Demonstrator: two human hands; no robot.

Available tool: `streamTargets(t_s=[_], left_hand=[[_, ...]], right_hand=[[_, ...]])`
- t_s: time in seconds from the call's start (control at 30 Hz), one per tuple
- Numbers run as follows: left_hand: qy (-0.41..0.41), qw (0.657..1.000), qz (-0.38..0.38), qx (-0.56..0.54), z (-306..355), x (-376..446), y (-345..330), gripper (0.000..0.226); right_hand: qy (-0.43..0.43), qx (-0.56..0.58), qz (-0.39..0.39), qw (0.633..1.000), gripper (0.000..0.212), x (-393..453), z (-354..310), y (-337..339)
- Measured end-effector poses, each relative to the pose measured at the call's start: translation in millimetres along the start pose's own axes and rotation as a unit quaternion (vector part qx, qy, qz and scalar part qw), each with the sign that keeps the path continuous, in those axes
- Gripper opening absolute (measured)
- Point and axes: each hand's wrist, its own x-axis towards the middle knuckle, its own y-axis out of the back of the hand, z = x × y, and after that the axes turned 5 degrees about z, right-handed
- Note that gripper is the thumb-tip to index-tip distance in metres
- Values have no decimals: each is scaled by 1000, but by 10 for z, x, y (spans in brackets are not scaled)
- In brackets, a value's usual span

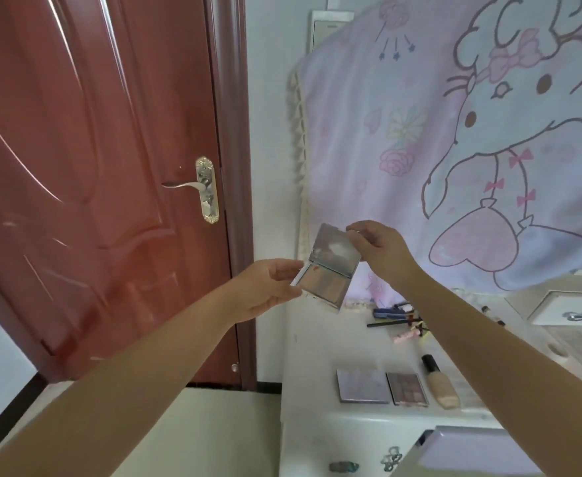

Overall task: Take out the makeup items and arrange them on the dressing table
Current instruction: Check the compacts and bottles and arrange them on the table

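I hold an opened silver compact palette (pixel 329 270) in the air above the left end of the white dressing table (pixel 317 356). My left hand (pixel 265 287) grips its lower half by the left edge. My right hand (pixel 379 246) pinches the top corner of the raised mirrored lid. On the table below lie a closed lilac palette (pixel 361 385), an eyeshadow palette (pixel 407 389) and a foundation bottle (pixel 439 382) side by side. Pencils and slim tubes (pixel 398 318) lie farther back.
A red-brown door (pixel 93 166) with a metal handle (pixel 193 185) stands to the left. A pink cartoon cloth (pixel 454 149) hangs behind the table. A lilac box (pixel 472 452) sits at the near right edge. A drawer unit (pixel 571 311) stands at right.
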Motion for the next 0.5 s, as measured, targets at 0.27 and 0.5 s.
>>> streamTargets(t_s=[0.27,0.5], left_hand=[[89,991,35,90,-1227,301,-54,45],[165,965,111,170,-2136,515,-102,53]], right_hand=[[-82,-140,-124,979,22,-188,1048,-785],[-131,-172,-232,948,23,-424,1810,-1306]])
